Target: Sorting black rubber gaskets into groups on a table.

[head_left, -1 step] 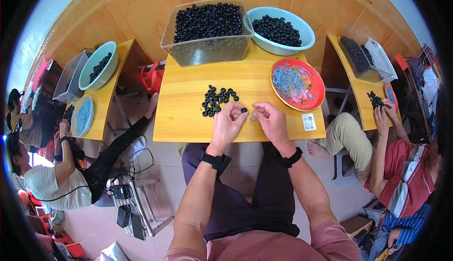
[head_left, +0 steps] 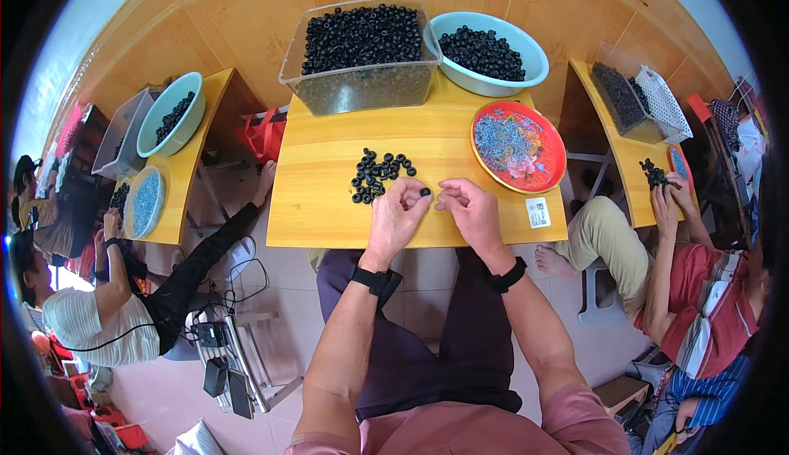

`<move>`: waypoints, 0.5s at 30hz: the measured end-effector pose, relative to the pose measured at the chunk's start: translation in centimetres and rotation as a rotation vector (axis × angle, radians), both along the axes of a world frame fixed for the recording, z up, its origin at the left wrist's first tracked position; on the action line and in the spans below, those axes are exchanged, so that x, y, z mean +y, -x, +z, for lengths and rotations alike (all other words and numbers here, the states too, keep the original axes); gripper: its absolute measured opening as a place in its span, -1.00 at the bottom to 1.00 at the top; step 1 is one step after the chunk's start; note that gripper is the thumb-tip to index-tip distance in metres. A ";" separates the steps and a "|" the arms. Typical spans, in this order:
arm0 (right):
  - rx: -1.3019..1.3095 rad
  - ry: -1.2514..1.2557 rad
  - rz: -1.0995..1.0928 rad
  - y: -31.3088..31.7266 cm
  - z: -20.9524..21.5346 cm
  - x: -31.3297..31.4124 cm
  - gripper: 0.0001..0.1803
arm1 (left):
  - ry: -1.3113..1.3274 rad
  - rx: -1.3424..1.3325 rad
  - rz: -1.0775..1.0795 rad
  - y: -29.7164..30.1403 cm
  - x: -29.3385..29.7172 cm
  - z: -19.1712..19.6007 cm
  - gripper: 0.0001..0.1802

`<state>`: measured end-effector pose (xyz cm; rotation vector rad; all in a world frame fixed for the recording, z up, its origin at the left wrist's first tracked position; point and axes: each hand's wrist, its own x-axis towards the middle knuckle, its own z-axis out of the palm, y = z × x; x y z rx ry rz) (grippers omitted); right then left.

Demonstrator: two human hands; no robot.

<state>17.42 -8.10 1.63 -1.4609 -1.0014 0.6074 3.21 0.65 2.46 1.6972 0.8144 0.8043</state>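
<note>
Over the front of the yellow table, my left hand (head_left: 396, 215) pinches a small black round piece (head_left: 425, 193) between thumb and fingertips. Close to its right, my right hand (head_left: 472, 213) has thumb and forefinger pressed together; whatever they may hold is too small to make out. The two hands are a little apart. A loose heap of black ring-like pieces (head_left: 368, 177) lies just beyond my left hand. Right of my right hand, a red flowered tray (head_left: 549, 177) holds a pile of tiny bluish, see-through pieces (head_left: 503, 141).
At the table's back stand a clear bin (head_left: 362, 93) and a pale blue basin (head_left: 532, 59), both full of black pieces. A white label (head_left: 537, 212) sticks near the front right edge. People work at tables on both sides. A metal stool with wired boxes (head_left: 238, 364) stands at left.
</note>
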 end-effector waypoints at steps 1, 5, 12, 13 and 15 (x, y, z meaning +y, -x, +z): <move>0.001 0.001 -0.001 0.0 -0.1 0.0 -0.83 | 0.001 0.001 -0.001 0.0 0.0 0.0 -0.79; -0.126 0.014 -0.007 0.1 -0.5 0.0 -0.79 | 0.011 -0.005 -0.003 -0.1 0.1 -0.4 -0.78; -0.271 -0.007 -0.115 -0.2 -0.3 0.0 -0.84 | 0.003 0.075 -0.011 0.0 -0.1 0.0 -0.77; -0.270 -0.007 -0.116 -0.2 -0.3 0.0 -0.84 | 0.003 0.076 -0.012 0.0 -0.1 -0.1 -0.77; -0.185 0.010 -0.109 -0.3 -0.4 0.0 -0.84 | -0.061 0.085 -0.016 -0.1 -0.2 -0.2 -0.77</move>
